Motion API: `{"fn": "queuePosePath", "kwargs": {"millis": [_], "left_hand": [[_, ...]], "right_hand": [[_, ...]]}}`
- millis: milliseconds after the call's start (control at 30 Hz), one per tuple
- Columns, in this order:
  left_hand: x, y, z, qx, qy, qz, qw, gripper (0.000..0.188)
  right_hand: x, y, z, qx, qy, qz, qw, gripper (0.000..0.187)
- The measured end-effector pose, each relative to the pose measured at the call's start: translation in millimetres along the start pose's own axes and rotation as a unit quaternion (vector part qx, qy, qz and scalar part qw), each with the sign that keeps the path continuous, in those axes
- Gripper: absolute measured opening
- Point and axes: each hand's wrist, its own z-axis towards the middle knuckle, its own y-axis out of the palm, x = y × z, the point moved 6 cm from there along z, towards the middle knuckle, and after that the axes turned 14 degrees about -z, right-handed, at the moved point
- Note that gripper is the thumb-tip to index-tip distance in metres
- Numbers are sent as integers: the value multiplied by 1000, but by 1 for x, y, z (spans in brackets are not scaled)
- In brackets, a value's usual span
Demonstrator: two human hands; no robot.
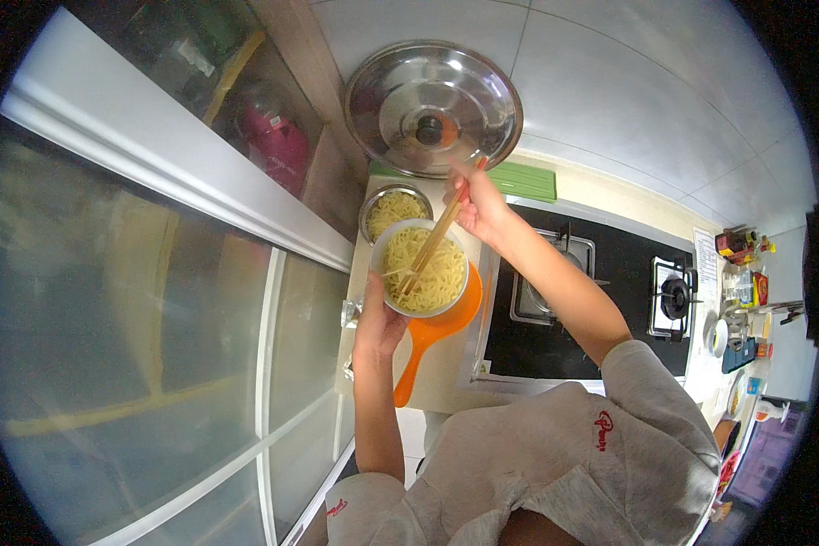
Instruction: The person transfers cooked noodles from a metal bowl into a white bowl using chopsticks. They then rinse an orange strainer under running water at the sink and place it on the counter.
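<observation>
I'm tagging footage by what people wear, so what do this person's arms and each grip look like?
The left forearm and right forearm are bare below loose, grey short sleeves. The left grip and right grip are ungloved human hands, with no cables. A small red marking shows on the left sleeve.

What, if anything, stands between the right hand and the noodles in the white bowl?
Nothing visible: the right hand holds chopsticks that reach over the rim of the white bowl to the noodles. The left hand grips the bowl's near left side, clear of the chopsticks.
</observation>
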Motion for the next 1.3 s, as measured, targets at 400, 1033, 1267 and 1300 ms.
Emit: {"fn": "queuePosePath", "kwargs": {"millis": [400, 1033, 1267, 1300], "left_hand": [[-3, 3, 0, -7, 0, -33, 999, 62], [-19, -10, 4, -4, -12, -59, 998, 61], [-30, 5, -16, -13, -6, -39, 999, 64], [-33, 11, -21, -7, -4, -48, 999, 65]], "right_hand": [[-55, 24, -36, -53, -57, -29, 997, 42], [-88, 24, -63, -41, -127, 11, 991, 42], [-101, 28, -83, -66, -241, -137, 959, 43], [-104, 30, -92, -59, -309, -287, 905, 44]]}}
